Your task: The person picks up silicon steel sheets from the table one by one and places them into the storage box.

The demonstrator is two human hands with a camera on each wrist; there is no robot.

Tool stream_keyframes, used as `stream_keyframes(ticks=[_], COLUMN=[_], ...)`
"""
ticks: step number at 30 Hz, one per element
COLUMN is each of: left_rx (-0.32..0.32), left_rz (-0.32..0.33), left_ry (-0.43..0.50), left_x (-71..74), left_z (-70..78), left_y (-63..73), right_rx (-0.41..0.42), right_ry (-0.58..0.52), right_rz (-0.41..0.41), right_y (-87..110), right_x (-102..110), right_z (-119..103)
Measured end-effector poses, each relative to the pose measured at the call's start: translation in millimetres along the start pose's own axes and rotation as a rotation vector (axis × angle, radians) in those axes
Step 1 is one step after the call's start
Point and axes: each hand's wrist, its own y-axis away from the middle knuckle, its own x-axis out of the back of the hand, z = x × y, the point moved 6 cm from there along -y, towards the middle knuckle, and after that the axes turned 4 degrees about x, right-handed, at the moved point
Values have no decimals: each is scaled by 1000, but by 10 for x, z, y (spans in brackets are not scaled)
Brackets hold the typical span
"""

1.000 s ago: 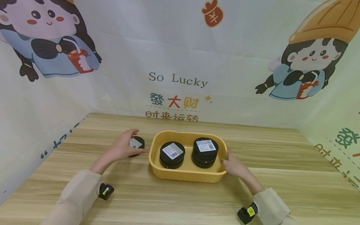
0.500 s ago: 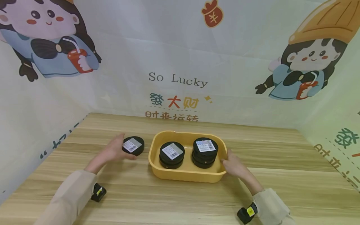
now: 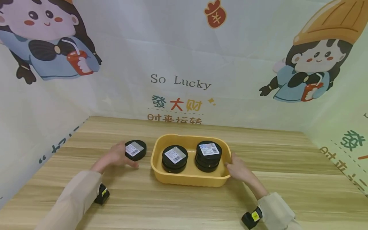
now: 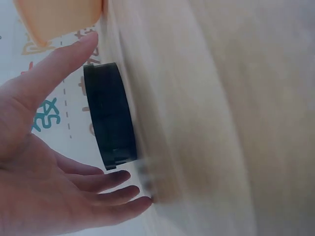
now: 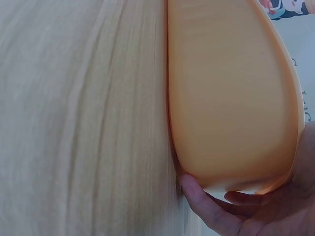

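A black round tin (image 3: pixel 135 150) with a white label on top lies on the table, left of a yellow plastic bin (image 3: pixel 191 181). My left hand (image 3: pixel 118 156) is at its left side, thumb and fingers spread. Seen from the left wrist, the tin (image 4: pixel 109 115) stands between the thumb and the fingertips (image 4: pixel 130 191), with a gap at the thumb. Inside the bin are a short stack of similar tins (image 3: pixel 174 158) on the left and a taller stack (image 3: pixel 208 156) on the right. My right hand (image 3: pixel 239 167) grips the bin's right end, fingers against its outer wall.
The wood-grain table (image 3: pixel 178 207) reaches back to a printed cloth (image 3: pixel 247 105) hung behind it and along both sides. Each wrist carries a small black camera, the left camera (image 3: pixel 102 194) and the right camera (image 3: pixel 252 218).
My left hand has drawn left and lowered from over the lone tin to its left side, uncovering its label. The right hand and the bin stay in place.
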Motion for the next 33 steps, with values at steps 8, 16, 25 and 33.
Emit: stream_keyframes(ticks=[8, 16, 25, 33], left_rx=[30, 38, 36, 33], left_rz=[-13, -32, -13, 18], left_ry=[-171, -225, -164, -88], left_x=[-6, -23, 0, 0], left_z=[-2, 17, -8, -52], left_y=[-88, -152, -171, -209], right_rx=[7, 6, -5, -13], right_ry=[3, -9, -22, -16], right_rz=[3, 4, 1, -4], right_y=[-3, 0, 2, 0], right_x=[3, 3, -2, 0], right_z=[-9, -16, -1, 1])
